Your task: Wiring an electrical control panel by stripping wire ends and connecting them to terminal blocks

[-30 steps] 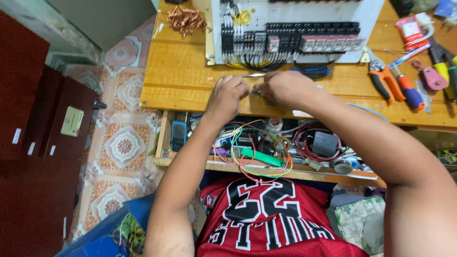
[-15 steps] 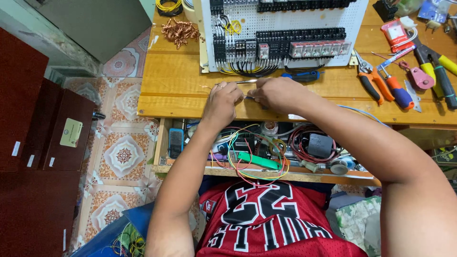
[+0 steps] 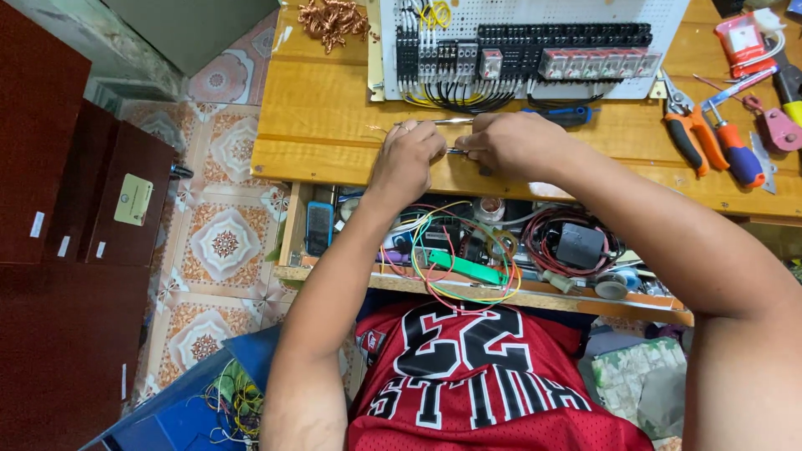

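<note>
A dark red cabinet (image 3: 58, 209) is standing at the far left on the patterned tile floor (image 3: 221, 242). A tangle of copper wire scraps (image 3: 332, 18) is lying on the wooden workbench (image 3: 326, 108). The left hand (image 3: 407, 159) is pinching closed on a thin wire end (image 3: 383, 129), fingers together. Touching it, the right hand (image 3: 511, 144) is clamping a small metal tool (image 3: 458, 151). Behind them a white perforated panel (image 3: 535, 42) is carrying black relays. Orange-handled pliers (image 3: 687, 134) are lying at the right
</note>
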